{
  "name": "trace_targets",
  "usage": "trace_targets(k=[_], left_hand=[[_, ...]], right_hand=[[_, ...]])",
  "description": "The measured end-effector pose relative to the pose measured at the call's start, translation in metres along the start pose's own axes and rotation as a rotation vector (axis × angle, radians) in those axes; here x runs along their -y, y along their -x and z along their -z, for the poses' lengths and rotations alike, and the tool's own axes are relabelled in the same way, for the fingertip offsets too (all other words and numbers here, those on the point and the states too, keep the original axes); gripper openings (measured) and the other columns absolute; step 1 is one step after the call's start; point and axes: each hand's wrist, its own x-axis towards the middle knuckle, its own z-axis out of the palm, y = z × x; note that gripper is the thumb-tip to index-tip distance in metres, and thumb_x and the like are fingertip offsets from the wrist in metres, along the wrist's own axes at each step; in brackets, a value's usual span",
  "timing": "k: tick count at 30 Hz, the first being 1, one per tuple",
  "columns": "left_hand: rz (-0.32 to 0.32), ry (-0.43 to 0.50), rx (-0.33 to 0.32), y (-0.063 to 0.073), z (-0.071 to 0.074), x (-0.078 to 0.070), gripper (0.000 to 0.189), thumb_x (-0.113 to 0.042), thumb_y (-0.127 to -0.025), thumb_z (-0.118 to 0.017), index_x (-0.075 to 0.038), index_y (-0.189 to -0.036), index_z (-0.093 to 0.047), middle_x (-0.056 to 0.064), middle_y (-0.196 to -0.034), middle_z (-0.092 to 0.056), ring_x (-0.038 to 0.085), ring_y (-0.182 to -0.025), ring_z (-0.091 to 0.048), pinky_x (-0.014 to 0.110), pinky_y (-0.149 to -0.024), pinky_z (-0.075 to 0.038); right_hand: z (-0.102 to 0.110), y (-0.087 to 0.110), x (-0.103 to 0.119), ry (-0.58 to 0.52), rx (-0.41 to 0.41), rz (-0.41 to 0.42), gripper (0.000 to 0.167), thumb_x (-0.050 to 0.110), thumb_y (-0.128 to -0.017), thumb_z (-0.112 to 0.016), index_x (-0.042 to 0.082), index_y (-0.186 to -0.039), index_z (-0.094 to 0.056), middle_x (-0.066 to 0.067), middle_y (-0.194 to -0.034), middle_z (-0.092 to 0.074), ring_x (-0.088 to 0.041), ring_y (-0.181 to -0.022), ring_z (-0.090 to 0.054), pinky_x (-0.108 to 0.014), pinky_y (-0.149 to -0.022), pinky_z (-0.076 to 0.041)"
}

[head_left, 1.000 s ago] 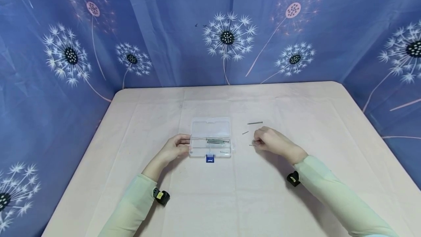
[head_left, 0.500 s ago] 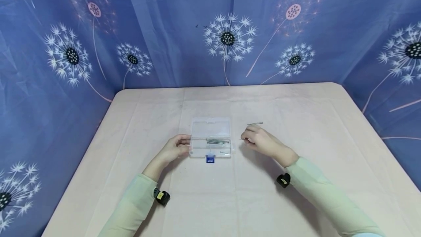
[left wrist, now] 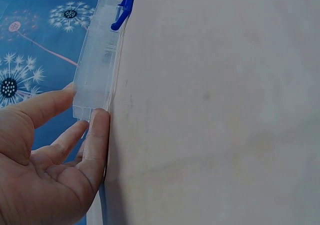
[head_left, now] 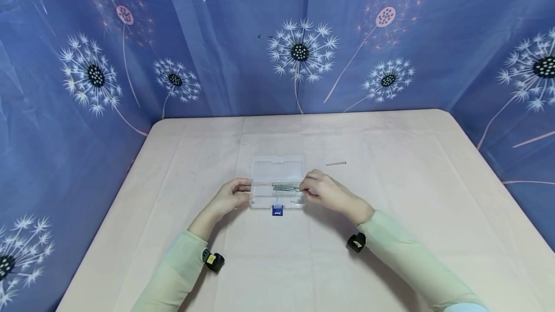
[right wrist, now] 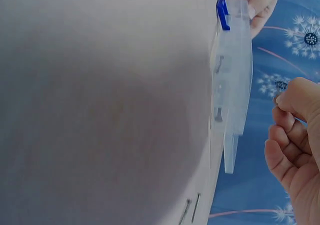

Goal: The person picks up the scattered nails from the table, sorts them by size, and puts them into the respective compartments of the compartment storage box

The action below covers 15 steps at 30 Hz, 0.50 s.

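My left hand (head_left: 225,195) holds the left end of a clear plastic storage box (head_left: 262,190), thumb and fingers at its corner. The box's lid (head_left: 278,167) is folded back, and a blue latch (head_left: 277,210) hangs at its front. Several long nails (head_left: 284,188) lie in the back compartment; a small nail (head_left: 297,201) is in the front one. My right hand (head_left: 325,191) is at the box's right edge, thumb and forefinger pinching a small nail (right wrist: 276,99), mostly hidden by the fingertips.
A long nail (head_left: 336,163) lies on the pale tablecloth (head_left: 277,264), behind and right of the box. Two nails on the cloth show in the right wrist view, one being a slim nail (right wrist: 195,207). A blue dandelion-print curtain (head_left: 243,71) surrounds the table.
My right hand has picked up the small nail from the cloth and carried it left to the box's right edge. The left hand has stayed on the box.
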Motion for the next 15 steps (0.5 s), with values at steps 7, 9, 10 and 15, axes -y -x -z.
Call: trace_targets(k=[7,9,10,15], left_hand=[[0.001,0.009,0.003,0.001,0.000,-0.001,0.051,-0.002,-0.086,-0.061,0.010,-0.132,-0.044,0.031,-0.124,-0.053,0.014,-0.094,-0.061,0.021,-0.076,-0.051],[0.001,0.010,0.002,0.001,0.000,-0.001,0.051,-0.002,-0.085,-0.061,0.010,-0.132,-0.044,0.031,-0.124,-0.053,0.014,-0.093,-0.061,0.021,-0.077,-0.052],[0.003,0.012,-0.001,0.001,0.000,-0.001,0.051,-0.001,-0.085,-0.061,0.010,-0.132,-0.044,0.031,-0.124,-0.053,0.014,-0.093,-0.061,0.021,-0.077,-0.052],[0.007,0.018,-0.004,0.001,0.000,-0.001,0.051,-0.001,-0.084,-0.061,0.010,-0.132,-0.044,0.031,-0.124,-0.053,0.013,-0.091,-0.061,0.021,-0.077,-0.052]], right_hand=[[-0.011,-0.005,0.004,-0.011,-0.004,0.050,0.017,-0.009,-0.069,-0.068,0.002,-0.081,-0.066,-0.003,-0.078,-0.061,-0.018,-0.078,-0.056,-0.024,-0.070,-0.051],[-0.012,-0.006,0.005,-0.011,0.002,0.050,0.016,-0.008,-0.069,-0.068,0.003,-0.081,-0.066,-0.003,-0.079,-0.062,-0.017,-0.077,-0.056,-0.023,-0.069,-0.051],[-0.013,-0.006,0.005,-0.013,0.009,0.045,0.016,-0.008,-0.070,-0.069,0.003,-0.081,-0.066,-0.003,-0.079,-0.062,-0.017,-0.078,-0.056,-0.023,-0.069,-0.051],[-0.013,-0.006,0.007,-0.035,0.073,-0.003,0.012,-0.002,-0.074,-0.071,0.004,-0.084,-0.068,-0.003,-0.081,-0.063,-0.015,-0.079,-0.056,-0.021,-0.070,-0.051]])
